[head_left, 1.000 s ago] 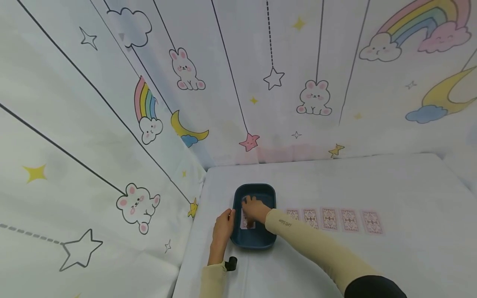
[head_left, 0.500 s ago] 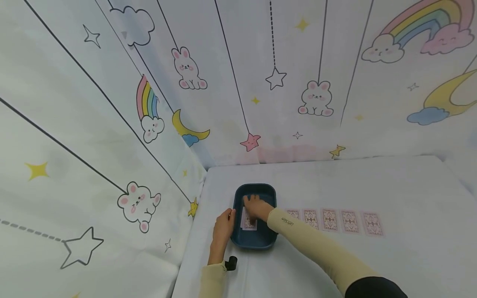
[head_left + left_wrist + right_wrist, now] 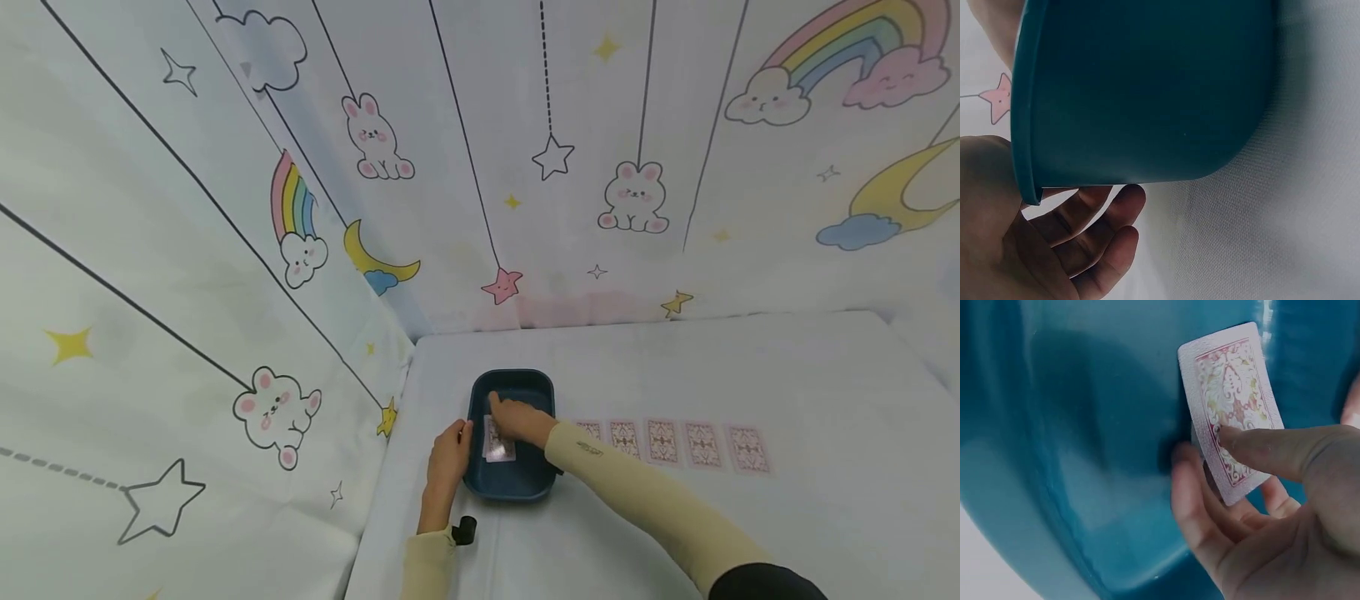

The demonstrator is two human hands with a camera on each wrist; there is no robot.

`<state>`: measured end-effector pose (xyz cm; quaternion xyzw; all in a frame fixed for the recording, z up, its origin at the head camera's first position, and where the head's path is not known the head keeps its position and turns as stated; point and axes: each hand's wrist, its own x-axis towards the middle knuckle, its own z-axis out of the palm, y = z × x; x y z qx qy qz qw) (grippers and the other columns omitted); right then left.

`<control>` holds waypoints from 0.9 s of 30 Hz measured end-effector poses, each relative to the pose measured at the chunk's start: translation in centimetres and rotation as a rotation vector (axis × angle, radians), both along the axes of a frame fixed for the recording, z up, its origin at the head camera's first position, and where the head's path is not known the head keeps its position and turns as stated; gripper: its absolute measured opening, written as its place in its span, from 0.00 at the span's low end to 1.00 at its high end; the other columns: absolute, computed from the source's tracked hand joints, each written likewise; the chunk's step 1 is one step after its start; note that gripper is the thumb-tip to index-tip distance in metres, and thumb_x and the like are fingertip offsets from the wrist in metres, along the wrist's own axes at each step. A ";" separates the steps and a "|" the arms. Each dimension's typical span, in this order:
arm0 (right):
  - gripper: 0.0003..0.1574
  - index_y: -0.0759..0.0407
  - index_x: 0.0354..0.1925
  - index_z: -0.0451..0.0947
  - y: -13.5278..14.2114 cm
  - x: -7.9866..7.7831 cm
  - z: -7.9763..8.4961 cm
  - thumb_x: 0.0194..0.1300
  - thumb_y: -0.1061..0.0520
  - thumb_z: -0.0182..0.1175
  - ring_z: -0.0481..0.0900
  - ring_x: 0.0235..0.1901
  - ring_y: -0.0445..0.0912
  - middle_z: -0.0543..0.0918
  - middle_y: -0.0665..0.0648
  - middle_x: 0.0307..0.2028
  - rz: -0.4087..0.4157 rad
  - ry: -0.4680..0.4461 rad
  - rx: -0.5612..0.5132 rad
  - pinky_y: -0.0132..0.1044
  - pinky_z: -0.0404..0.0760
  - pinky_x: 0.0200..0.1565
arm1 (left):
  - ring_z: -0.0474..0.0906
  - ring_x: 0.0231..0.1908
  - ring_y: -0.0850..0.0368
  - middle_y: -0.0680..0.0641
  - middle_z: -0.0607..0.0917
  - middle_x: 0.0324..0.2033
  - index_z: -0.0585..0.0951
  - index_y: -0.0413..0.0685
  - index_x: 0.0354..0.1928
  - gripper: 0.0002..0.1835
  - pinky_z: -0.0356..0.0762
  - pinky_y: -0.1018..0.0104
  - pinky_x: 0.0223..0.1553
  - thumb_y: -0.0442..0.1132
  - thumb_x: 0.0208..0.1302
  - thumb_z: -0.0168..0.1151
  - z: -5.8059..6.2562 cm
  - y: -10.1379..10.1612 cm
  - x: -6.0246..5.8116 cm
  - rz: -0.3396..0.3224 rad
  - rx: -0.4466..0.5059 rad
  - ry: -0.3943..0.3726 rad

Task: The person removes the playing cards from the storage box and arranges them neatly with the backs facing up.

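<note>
A dark teal plastic tray (image 3: 519, 487) stands on the white-covered table. At its left rim my left hand (image 3: 447, 454) holds the edge, and the left wrist view shows curled fingers (image 3: 1119, 203) against the outer wall. Inside the tray, my right hand (image 3: 520, 419) pinches a playing card (image 3: 1229, 375) with a red patterned back, thumb on the back and fingers underneath. The card is slightly bent and lifted at a tilt off the tray floor. Whether more cards lie beneath it is hard to tell.
To the right of the tray, several playing cards (image 3: 663, 441) lie back up in a row on the white table (image 3: 675, 367), the nearest partly behind the right sleeve. A printed cloth wall (image 3: 465, 208) rises behind and to the left.
My right hand has turned and drawn slightly right, and the card it pinches now tilts and catches the light. The left hand and tray have stayed in place.
</note>
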<state>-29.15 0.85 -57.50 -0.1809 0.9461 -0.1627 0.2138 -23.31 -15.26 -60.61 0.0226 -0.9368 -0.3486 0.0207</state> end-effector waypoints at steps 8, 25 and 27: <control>0.25 0.58 0.61 0.61 1.4 0.2 0.6 0.70 0.67 0.57 0.79 0.33 0.47 0.81 0.60 0.40 -0.005 -0.094 -0.219 0.40 0.79 0.34 | 0.63 0.20 0.60 0.52 0.67 0.21 0.73 0.49 0.30 0.17 0.58 0.67 0.22 0.49 0.79 0.49 -0.1 0.1 0.0 -0.001 -0.003 -0.003; 0.23 0.55 0.61 0.66 10.7 2.3 3.2 0.71 0.61 0.58 0.79 0.36 0.51 0.79 0.61 0.41 -0.092 -0.181 -0.760 0.43 0.80 0.36 | 0.66 0.22 0.58 0.51 0.69 0.21 0.74 0.49 0.31 0.17 0.61 0.67 0.23 0.50 0.79 0.49 0.0 0.1 0.1 0.026 0.007 -0.038; 0.23 0.55 0.62 0.66 12.7 2.8 3.0 0.72 0.60 0.58 0.78 0.36 0.51 0.78 0.61 0.42 -0.115 -0.167 -0.773 0.42 0.79 0.36 | 0.66 0.22 0.58 0.51 0.70 0.22 0.74 0.49 0.32 0.17 0.61 0.66 0.24 0.50 0.78 0.49 0.1 0.0 0.0 0.027 0.001 -0.037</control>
